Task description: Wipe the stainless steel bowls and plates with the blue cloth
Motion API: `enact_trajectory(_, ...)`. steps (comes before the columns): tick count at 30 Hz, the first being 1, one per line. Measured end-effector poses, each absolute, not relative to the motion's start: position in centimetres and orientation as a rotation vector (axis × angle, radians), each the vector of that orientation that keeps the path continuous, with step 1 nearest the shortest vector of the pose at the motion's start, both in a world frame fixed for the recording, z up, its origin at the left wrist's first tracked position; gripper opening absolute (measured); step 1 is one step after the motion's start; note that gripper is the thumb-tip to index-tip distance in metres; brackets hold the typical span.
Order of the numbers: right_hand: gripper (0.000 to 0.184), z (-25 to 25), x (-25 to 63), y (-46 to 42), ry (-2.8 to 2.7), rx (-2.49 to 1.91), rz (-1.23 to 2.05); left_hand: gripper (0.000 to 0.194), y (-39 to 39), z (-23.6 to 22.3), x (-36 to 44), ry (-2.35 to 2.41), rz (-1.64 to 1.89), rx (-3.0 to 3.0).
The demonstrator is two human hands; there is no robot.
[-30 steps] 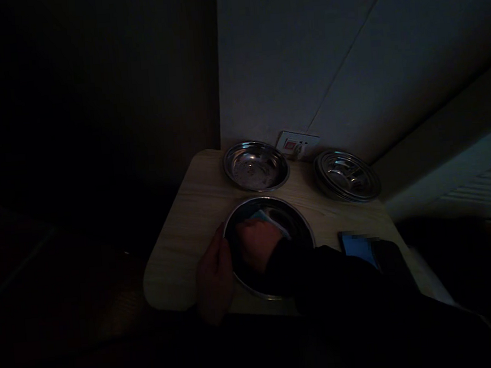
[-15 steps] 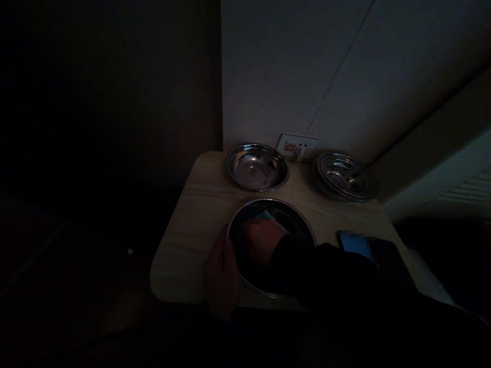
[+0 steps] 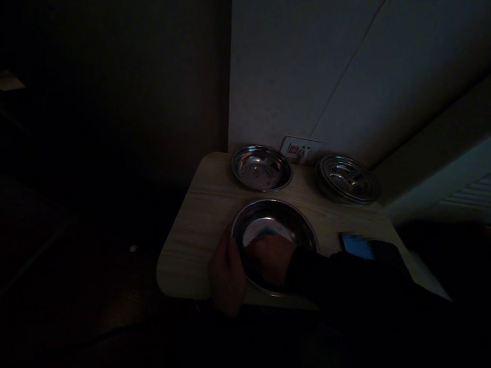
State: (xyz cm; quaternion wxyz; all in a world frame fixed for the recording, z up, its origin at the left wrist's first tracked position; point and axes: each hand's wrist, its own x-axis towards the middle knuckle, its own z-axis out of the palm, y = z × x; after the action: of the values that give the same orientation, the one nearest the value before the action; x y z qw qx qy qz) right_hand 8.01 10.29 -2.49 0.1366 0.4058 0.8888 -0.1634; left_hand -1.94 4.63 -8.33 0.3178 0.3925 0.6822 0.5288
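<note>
A round metal bowl (image 3: 303, 225) sits near the front of a small wooden-topped table (image 3: 187, 251). My left hand (image 3: 227, 273) grips its left rim, thumb and fingers closed on the edge. Down inside the same bowl, my right hand (image 3: 270, 256) is closed and pressed over a bluish cloth (image 3: 268, 231), of which only a small part shows past the knuckles. A dark sleeve covers my right forearm, which crosses the bowl's right rim. The scene is very dark, so finger detail is faint.
Behind stands another metal bowl (image 3: 262, 174), near the wall. To its right is a stack of several metal bowls (image 3: 349, 181). A phone with a lit screen (image 3: 356, 247) lies at the table's right. A wall socket (image 3: 301, 147) is just above the tabletop.
My right hand with the cloth has moved down towards the near side of the bowl, baring more of its shiny bottom. My left hand keeps hold of the rim. The view has shifted slightly.
</note>
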Motion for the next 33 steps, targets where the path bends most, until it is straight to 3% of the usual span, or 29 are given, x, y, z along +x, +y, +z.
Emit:
enact_trajectory(8, 0.030, -2.5, 7.1, 13.0, 2.566, 1.341, -0.347, 0.041, 4.8, -8.4, -1.9, 1.804, 1.415, 1.029)
enact_trajectory(13, 0.019, -2.4, 8.4, 11.3, 2.573, 1.119, -0.425, 0.042, 4.7, -8.5, -1.6, 1.814, 1.440, 1.005)
enact_trajectory(19, 0.028, -2.5, 7.7, 12.9, 2.570, 1.252, -0.311, 0.040, 4.3, -8.5, -1.7, 1.766, 1.447, 1.025)
enact_trajectory(25, 0.019, -2.5, 8.1, 11.7, 2.578, 1.126, -0.369, 0.039, 4.4, -8.7, -1.8, 1.763, 1.447, 1.014)
enact_trajectory(30, 0.027, -2.7, 7.7, 12.3, 2.576, 1.219, -0.333, 0.038, 4.4, -8.6, -1.9, 1.754, 1.463, 1.012)
enact_trajectory(33, 0.022, -2.8, 7.4, 12.1, 2.583, 1.164, -0.375, 0.038, 4.3, -8.7, -2.0, 1.742, 1.443, 1.025)
